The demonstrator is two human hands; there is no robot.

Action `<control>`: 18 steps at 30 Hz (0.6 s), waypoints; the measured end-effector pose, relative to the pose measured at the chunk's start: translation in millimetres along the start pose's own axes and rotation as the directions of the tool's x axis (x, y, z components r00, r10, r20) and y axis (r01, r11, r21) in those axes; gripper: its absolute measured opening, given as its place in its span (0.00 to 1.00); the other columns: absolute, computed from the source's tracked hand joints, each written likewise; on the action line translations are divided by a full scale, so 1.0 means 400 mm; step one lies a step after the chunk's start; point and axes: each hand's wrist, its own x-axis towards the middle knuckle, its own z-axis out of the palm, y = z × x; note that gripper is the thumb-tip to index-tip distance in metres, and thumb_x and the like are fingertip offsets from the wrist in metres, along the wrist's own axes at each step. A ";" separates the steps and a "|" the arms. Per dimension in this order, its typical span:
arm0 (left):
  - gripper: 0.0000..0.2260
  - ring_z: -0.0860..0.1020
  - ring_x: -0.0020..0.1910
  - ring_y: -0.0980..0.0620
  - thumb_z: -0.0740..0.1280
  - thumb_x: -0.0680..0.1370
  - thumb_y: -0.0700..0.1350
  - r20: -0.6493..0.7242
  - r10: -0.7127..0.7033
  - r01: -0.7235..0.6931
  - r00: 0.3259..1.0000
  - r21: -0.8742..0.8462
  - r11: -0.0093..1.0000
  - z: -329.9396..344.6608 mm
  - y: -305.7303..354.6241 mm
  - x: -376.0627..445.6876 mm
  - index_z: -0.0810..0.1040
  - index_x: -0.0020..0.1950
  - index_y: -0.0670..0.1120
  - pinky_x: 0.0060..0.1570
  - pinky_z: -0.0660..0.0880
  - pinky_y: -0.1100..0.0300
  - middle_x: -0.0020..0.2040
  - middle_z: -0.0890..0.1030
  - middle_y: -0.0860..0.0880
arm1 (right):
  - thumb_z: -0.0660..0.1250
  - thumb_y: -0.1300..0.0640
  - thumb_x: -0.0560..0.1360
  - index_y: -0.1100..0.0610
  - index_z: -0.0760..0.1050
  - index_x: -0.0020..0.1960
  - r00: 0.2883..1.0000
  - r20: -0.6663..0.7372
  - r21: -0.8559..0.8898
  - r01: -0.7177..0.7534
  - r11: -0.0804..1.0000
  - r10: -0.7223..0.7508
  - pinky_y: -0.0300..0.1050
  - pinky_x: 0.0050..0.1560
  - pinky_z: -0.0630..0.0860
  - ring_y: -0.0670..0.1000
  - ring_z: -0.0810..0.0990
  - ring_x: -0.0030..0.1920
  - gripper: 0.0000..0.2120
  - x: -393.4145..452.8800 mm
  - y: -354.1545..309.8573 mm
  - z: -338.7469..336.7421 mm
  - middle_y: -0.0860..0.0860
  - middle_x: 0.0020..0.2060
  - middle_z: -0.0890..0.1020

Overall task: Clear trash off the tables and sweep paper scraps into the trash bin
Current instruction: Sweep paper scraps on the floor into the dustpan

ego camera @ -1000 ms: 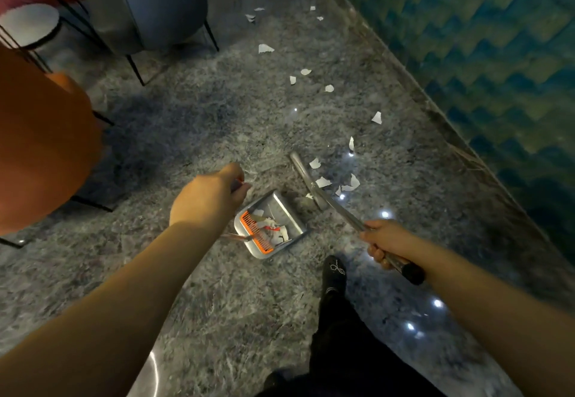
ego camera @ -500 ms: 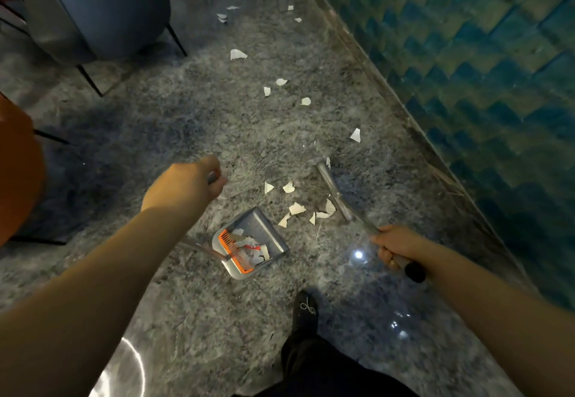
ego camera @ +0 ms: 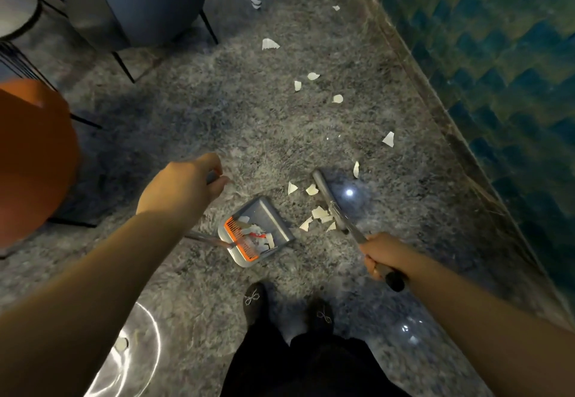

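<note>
- Head view: left hand [ego camera: 183, 186] grips the dustpan [ego camera: 256, 231] handle, right hand [ego camera: 384, 253] grips the broom [ego camera: 334, 207].
- Some paper scraps [ego camera: 320, 213] lie in the dustpan; a pile waits beside the broom, and many more trail up the floor [ego camera: 249, 123].
- Trash bin unseen; sweeping seems partway.

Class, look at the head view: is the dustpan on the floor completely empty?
No: the dustpan already holds several white paper scraps beside its orange comb.
</note>
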 end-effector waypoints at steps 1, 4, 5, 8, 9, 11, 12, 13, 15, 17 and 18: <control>0.08 0.79 0.38 0.40 0.69 0.77 0.53 -0.002 0.004 -0.004 1.000 -0.003 1.000 -0.005 -0.015 0.010 0.75 0.46 0.50 0.36 0.77 0.50 0.37 0.80 0.44 | 0.59 0.60 0.80 0.67 0.76 0.51 1.000 0.006 -0.022 0.014 1.000 -0.014 0.43 0.24 0.69 0.52 0.71 0.23 0.10 0.004 -0.025 0.012 0.55 0.24 0.75; 0.08 0.79 0.38 0.43 0.69 0.77 0.54 0.007 0.027 -0.027 1.000 -0.012 1.000 -0.024 -0.057 0.048 0.76 0.47 0.51 0.37 0.79 0.47 0.37 0.81 0.46 | 0.61 0.61 0.80 0.67 0.75 0.53 0.999 0.022 -0.023 0.033 0.999 -0.033 0.43 0.23 0.69 0.53 0.71 0.22 0.10 0.022 -0.092 0.045 0.55 0.23 0.74; 0.08 0.79 0.38 0.43 0.69 0.77 0.53 0.014 0.039 -0.039 0.999 -0.021 0.999 -0.030 -0.070 0.063 0.76 0.47 0.50 0.37 0.79 0.47 0.37 0.81 0.45 | 0.61 0.61 0.80 0.67 0.74 0.54 0.999 0.026 -0.024 0.032 0.999 -0.031 0.43 0.23 0.69 0.53 0.71 0.22 0.09 0.027 -0.112 0.057 0.55 0.23 0.74; 0.08 0.79 0.39 0.43 0.69 0.77 0.52 0.043 0.082 -0.081 0.996 -0.033 0.996 -0.045 -0.097 0.114 0.77 0.47 0.48 0.38 0.79 0.48 0.37 0.81 0.46 | 0.61 0.62 0.80 0.65 0.73 0.53 0.998 0.044 -0.046 0.044 0.998 -0.042 0.44 0.25 0.68 0.53 0.71 0.24 0.07 0.037 -0.161 0.093 0.56 0.24 0.74; 0.08 0.79 0.38 0.44 0.69 0.78 0.52 0.058 0.094 -0.092 0.994 -0.029 0.995 -0.047 -0.102 0.131 0.76 0.47 0.48 0.38 0.79 0.49 0.37 0.80 0.46 | 0.60 0.62 0.80 0.65 0.74 0.52 0.998 0.048 -0.040 0.046 0.998 -0.044 0.44 0.25 0.68 0.53 0.71 0.24 0.07 0.039 -0.174 0.106 0.56 0.24 0.74; 0.08 0.77 0.37 0.44 0.68 0.78 0.52 0.088 0.103 -0.102 0.991 -0.014 0.995 -0.048 -0.112 0.165 0.75 0.47 0.49 0.36 0.76 0.52 0.34 0.76 0.50 | 0.60 0.62 0.80 0.65 0.73 0.50 0.997 0.051 -0.026 0.052 0.998 -0.050 0.43 0.24 0.68 0.53 0.71 0.23 0.07 0.042 -0.196 0.130 0.55 0.23 0.73; 0.07 0.77 0.37 0.44 0.68 0.78 0.52 0.099 0.105 -0.104 0.990 -0.009 0.994 -0.047 -0.116 0.181 0.74 0.46 0.50 0.35 0.75 0.54 0.32 0.74 0.52 | 0.60 0.62 0.79 0.66 0.74 0.50 0.997 0.049 -0.033 0.053 0.998 -0.051 0.43 0.24 0.69 0.53 0.71 0.23 0.07 0.042 -0.205 0.140 0.55 0.22 0.74; 0.08 0.76 0.37 0.44 0.67 0.78 0.52 0.109 0.108 -0.108 0.988 -0.009 0.994 -0.044 -0.120 0.195 0.72 0.45 0.51 0.34 0.73 0.55 0.32 0.72 0.53 | 0.60 0.62 0.79 0.66 0.74 0.51 0.997 0.050 -0.044 0.054 0.998 -0.052 0.42 0.23 0.69 0.53 0.71 0.23 0.08 0.042 -0.213 0.151 0.55 0.22 0.74; 0.08 0.75 0.37 0.44 0.67 0.79 0.52 0.119 0.119 -0.117 0.986 -0.019 0.993 -0.039 -0.120 0.220 0.70 0.44 0.52 0.34 0.70 0.56 0.31 0.70 0.54 | 0.59 0.63 0.79 0.65 0.74 0.53 0.997 0.056 -0.053 0.061 0.997 -0.058 0.41 0.23 0.69 0.52 0.72 0.23 0.08 0.044 -0.226 0.170 0.54 0.22 0.75; 0.08 0.74 0.38 0.44 0.67 0.79 0.52 0.123 0.128 -0.125 0.984 -0.025 0.992 -0.036 -0.116 0.238 0.70 0.44 0.52 0.34 0.69 0.56 0.33 0.71 0.52 | 0.59 0.64 0.78 0.64 0.73 0.55 0.996 0.066 -0.049 0.067 0.997 -0.064 0.40 0.22 0.69 0.52 0.72 0.23 0.08 0.039 -0.235 0.190 0.53 0.21 0.74; 0.08 0.75 0.39 0.43 0.66 0.79 0.51 0.121 0.135 -0.133 0.984 -0.020 0.991 -0.035 -0.112 0.246 0.70 0.45 0.51 0.34 0.70 0.55 0.34 0.72 0.50 | 0.59 0.64 0.78 0.63 0.72 0.56 0.995 0.081 -0.044 0.070 0.997 -0.067 0.41 0.23 0.69 0.51 0.71 0.23 0.08 0.032 -0.240 0.201 0.53 0.21 0.74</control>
